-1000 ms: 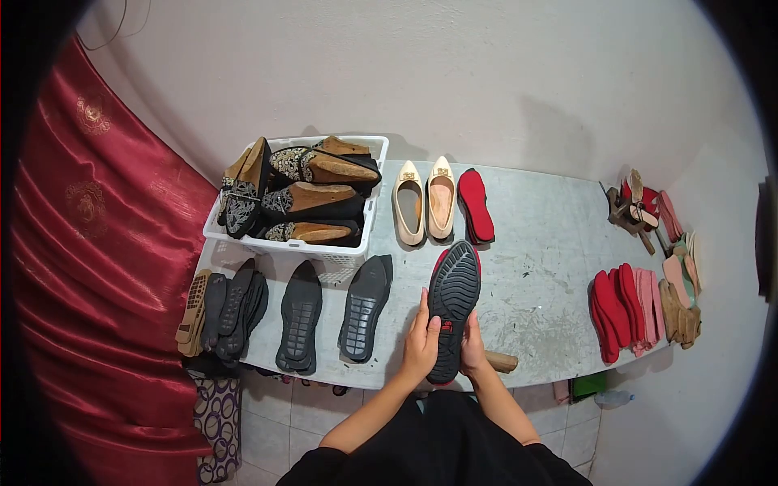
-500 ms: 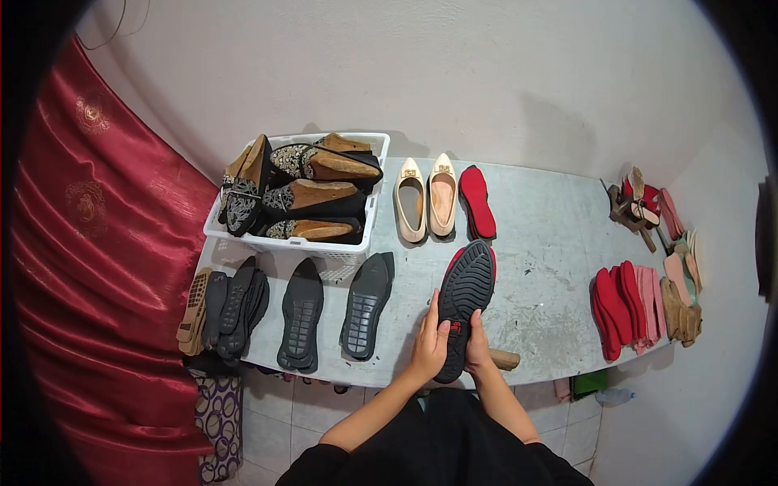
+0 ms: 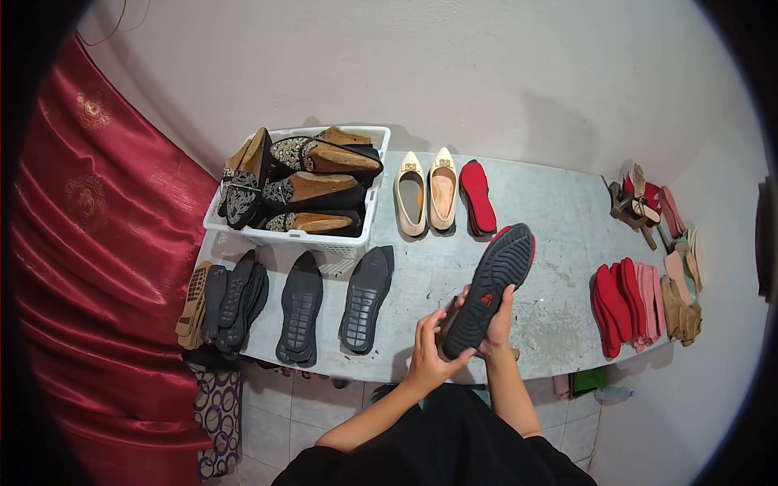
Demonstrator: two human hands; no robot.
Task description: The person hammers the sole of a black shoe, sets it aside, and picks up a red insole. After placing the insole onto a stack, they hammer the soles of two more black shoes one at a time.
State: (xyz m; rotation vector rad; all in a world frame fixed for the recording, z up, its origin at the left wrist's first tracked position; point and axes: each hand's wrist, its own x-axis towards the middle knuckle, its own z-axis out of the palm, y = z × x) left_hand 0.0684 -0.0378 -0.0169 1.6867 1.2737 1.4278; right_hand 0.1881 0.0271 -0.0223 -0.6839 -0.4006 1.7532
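Both my hands hold one black rubber outsole (image 3: 493, 287) with a red insole showing at its toe edge, tread up, toe pointing up and to the right over the grey table (image 3: 559, 219). My left hand (image 3: 427, 350) grips the heel end from the left. My right hand (image 3: 496, 328) cups the heel and waist from beneath on the right.
A white basket (image 3: 243, 236) with several embroidered shoes stands at the back left. Black outsoles (image 3: 301, 308) lie in a row at the front left. Beige flats (image 3: 425, 193) and a red insole (image 3: 476, 196) lie behind. Red and pink insoles (image 3: 628, 304) are stacked at the right.
The outsole has been lifted and swung so its toe points further right. My right hand has shifted under it and my left hand has slid to the heel.
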